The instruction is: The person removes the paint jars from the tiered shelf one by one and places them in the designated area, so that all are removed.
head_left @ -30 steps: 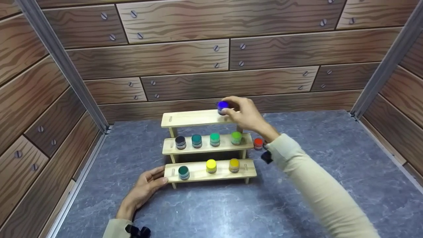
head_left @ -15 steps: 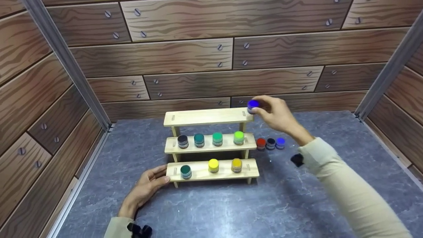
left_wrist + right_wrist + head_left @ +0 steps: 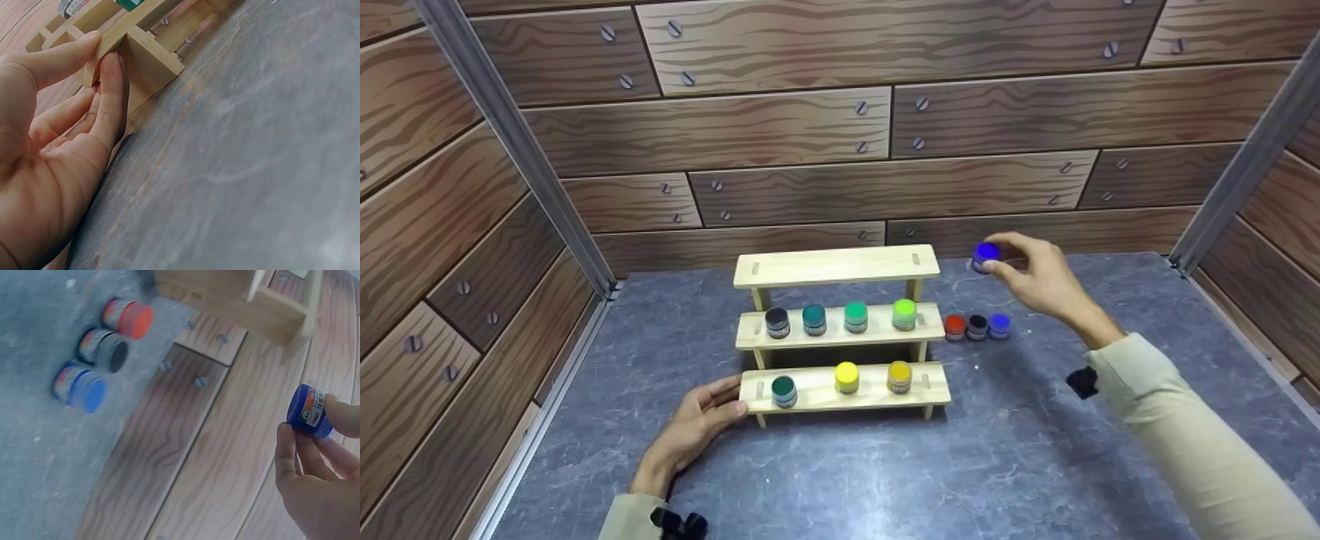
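My right hand (image 3: 1046,281) pinches a dark blue paint jar (image 3: 985,257) between thumb and fingers, up in the air right of the three-tier wooden display stand (image 3: 840,266). The jar's printed label (image 3: 314,410) faces the right wrist camera. At the stand's lower left, my left hand (image 3: 690,424) grips the end of the bottom step, thumb on top and fingers beneath, as the left wrist view shows. On that step sit a dark green jar (image 3: 784,391), a yellow jar (image 3: 847,377) and an amber jar (image 3: 899,377).
The middle step carries a black jar (image 3: 777,322), a teal jar (image 3: 814,319), a green jar (image 3: 856,316) and a lime jar (image 3: 904,315). Right of it, a red jar (image 3: 955,327), a black-lidded jar (image 3: 976,327) and a blue jar (image 3: 999,326) line the grey tabletop (image 3: 855,472).
My right hand has carried the dark blue jar rightward, from over the top step to beyond the stand's right end. The left hand keeps its grip on the stand.
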The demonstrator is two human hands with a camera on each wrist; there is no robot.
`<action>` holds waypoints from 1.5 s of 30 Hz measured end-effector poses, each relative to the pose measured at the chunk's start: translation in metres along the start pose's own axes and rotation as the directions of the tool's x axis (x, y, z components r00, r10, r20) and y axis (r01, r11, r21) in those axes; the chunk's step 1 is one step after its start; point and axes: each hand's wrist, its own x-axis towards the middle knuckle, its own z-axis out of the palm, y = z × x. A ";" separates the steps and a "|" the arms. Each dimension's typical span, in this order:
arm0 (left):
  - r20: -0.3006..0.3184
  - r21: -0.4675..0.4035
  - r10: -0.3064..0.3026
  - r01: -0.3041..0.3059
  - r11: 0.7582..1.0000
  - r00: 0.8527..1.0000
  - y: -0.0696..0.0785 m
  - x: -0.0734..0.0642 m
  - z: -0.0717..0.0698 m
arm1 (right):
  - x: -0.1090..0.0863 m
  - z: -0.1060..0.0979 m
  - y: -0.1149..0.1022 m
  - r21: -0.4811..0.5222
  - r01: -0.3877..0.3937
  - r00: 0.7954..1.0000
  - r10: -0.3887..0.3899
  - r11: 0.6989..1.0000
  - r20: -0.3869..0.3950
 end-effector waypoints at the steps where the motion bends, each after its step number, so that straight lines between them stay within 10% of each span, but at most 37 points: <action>1: 0.001 0.003 -0.001 0.001 1.000 1.000 0.000 0.000 0.000 | -0.002 0.000 0.004 -0.007 -0.010 1.000 0.010 1.000 0.003; 18: -0.007 -0.003 -0.008 0.008 1.000 1.000 0.000 0.000 -0.001 | -0.025 -0.001 0.082 -0.016 -0.110 0.994 0.110 0.994 0.005; 45: -0.014 -0.032 -0.002 0.001 0.999 1.000 -0.001 0.001 -0.001 | -0.042 0.023 0.132 -0.080 -0.205 0.973 0.212 0.976 0.095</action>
